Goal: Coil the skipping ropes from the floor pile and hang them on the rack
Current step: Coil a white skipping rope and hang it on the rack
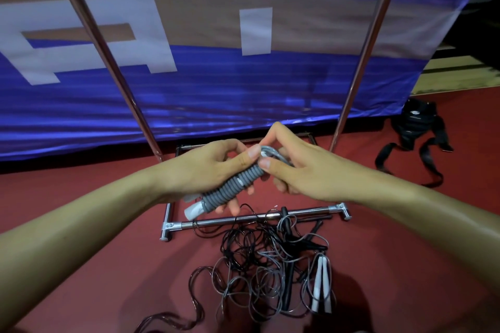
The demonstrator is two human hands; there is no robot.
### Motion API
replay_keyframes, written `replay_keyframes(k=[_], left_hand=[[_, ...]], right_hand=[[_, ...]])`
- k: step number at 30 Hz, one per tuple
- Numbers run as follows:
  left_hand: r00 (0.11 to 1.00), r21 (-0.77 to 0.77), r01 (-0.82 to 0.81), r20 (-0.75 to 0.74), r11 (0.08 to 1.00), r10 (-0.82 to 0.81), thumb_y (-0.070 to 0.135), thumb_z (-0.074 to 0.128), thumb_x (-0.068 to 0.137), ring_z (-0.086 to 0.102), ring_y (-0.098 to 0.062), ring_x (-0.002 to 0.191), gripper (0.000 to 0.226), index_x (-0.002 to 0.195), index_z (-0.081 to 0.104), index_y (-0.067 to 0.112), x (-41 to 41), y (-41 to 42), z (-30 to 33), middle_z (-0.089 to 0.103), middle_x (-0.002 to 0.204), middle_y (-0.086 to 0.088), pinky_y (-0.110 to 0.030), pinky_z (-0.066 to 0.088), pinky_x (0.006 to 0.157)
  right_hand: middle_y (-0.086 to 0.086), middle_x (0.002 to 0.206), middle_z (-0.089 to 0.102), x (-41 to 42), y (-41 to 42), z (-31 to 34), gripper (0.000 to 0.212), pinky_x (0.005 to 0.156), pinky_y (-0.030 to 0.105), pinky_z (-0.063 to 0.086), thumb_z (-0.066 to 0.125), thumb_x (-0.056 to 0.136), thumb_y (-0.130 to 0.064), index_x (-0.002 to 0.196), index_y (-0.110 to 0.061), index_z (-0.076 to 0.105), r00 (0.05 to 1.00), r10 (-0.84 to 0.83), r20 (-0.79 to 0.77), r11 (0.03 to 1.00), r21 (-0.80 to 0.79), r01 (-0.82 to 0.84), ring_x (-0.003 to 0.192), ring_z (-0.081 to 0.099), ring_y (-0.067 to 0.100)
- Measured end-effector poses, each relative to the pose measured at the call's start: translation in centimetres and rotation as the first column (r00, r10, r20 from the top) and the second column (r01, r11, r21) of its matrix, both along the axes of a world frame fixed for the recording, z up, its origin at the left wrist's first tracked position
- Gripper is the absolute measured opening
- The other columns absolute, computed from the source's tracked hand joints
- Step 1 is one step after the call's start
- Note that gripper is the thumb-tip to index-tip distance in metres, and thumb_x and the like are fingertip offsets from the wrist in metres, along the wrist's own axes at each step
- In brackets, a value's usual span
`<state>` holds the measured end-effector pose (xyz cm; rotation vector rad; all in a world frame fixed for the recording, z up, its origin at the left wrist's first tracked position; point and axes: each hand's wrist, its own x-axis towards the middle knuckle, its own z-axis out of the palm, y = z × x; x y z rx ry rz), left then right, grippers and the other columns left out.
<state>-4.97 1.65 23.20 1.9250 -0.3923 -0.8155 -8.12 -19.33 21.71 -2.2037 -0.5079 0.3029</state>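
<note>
Tangled ropes (259, 273) cut off below, hands' (213, 170) grip hides cord end (270, 153)

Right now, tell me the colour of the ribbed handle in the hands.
Grey, with a white end cap: the ribbed handle shows best in the head view.

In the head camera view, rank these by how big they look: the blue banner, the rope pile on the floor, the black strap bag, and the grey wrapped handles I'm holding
1. blue banner
2. rope pile
3. and 4. black strap bag and grey wrapped handles: unsure, since the handles sit much closer to the camera.
</note>
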Motion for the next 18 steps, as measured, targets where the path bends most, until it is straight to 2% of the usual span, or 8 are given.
replay_keyframes(k=[3,5,8,10,12,14,15,18], left_hand=[[0.999,-0.009,0.039,-0.013,0.999,-0.039,0.053,0.046,0.095,0.073,-0.031,0.060,0.053,0.120,0.049,0.005,0.1,0.3,0.6,0.071,0.091,-0.008,-0.029,0.054,0.042],[0.998,0.000,0.058,-0.009,0.998,-0.058,0.055,0.045,0.093,0.074,-0.035,0.066,0.052,0.119,0.049,0.010,0.1,0.4,1.0,0.069,0.095,-0.009,-0.030,0.055,0.044],[1.000,0.009,0.028,0.004,1.000,-0.028,0.058,0.050,0.089,0.075,-0.038,0.070,0.055,0.119,0.050,0.012,0.1,0.5,1.0,0.067,0.097,-0.010,-0.032,0.057,0.048],[0.999,-0.003,0.036,0.001,0.999,-0.036,0.058,0.053,0.088,0.076,-0.037,0.072,0.054,0.120,0.049,0.015,0.2,0.8,1.1,0.070,0.103,-0.012,-0.035,0.059,0.052],[0.996,-0.019,0.082,0.021,0.996,-0.082,0.054,0.056,0.090,0.077,-0.034,0.080,0.050,0.125,0.049,0.019,0.3,1.4,1.2,0.075,0.109,-0.013,-0.040,0.062,0.063],[0.992,-0.091,0.060,0.117,0.994,-0.049,0.044,0.063,0.092,0.077,-0.030,0.093,0.049,0.135,0.050,0.024,0.3,1.8,1.2,0.073,0.118,-0.007,-0.048,0.063,0.081],[0.976,-0.143,0.026,0.220,0.989,0.006,0.038,0.067,0.092,0.076,-0.026,0.098,0.051,0.138,0.051,0.024,0.1,1.8,1.0,0.070,0.123,-0.001,-0.047,0.063,0.084],[0.800,-0.210,-0.076,0.571,0.975,0.185,0.031,0.073,0.095,0.073,-0.021,0.102,0.032,0.124,0.064,0.023,-0.2,1.4,0.5,0.072,0.118,0.005,-0.042,0.061,0.087]], right_hand=[[-0.010,0.073,0.065,0.4,0.2,0.1,0.021,0.054,0.013,0.040,0.051,0.104,-0.042,0.112,-0.022,0.050,1.000,-0.011,0.018,0.997,0.082,0.009,0.054,0.055,0.000],[-0.005,0.079,0.064,0.7,0.3,0.1,0.029,0.053,0.010,0.039,0.047,0.103,-0.043,0.116,-0.019,0.057,1.000,0.003,0.008,0.995,0.101,-0.004,0.056,0.057,-0.003],[-0.008,0.080,0.061,0.9,0.6,-0.2,0.027,0.053,0.012,0.038,0.045,0.107,-0.038,0.119,-0.018,0.059,0.999,-0.008,0.036,0.996,0.089,0.005,0.054,0.055,-0.001],[-0.013,0.071,0.056,1.1,0.7,-0.4,0.023,0.053,0.017,0.035,0.042,0.109,-0.035,0.118,-0.020,0.058,0.999,-0.021,0.031,0.995,0.101,0.017,0.047,0.048,0.003],[-0.013,0.062,0.047,1.4,0.7,-0.4,0.022,0.047,0.021,0.033,0.040,0.111,-0.030,0.118,-0.019,0.058,0.996,-0.074,-0.054,0.970,0.226,0.084,0.043,0.037,0.003],[-0.003,0.069,0.044,1.7,0.4,-0.3,0.023,0.044,0.020,0.029,0.039,0.111,-0.026,0.119,-0.014,0.057,0.972,-0.150,-0.182,0.901,0.379,0.210,0.046,0.031,0.005],[0.002,0.075,0.044,1.7,0.4,-0.2,0.023,0.044,0.020,0.029,0.039,0.111,-0.026,0.119,-0.012,0.056,0.958,-0.177,-0.227,0.864,0.430,0.262,0.048,0.029,0.007],[0.008,0.081,0.044,1.2,0.7,-0.1,0.027,0.043,0.019,0.028,0.041,0.111,-0.027,0.123,-0.005,0.051,0.925,-0.167,-0.340,0.764,0.549,0.340,0.050,0.030,0.007]])
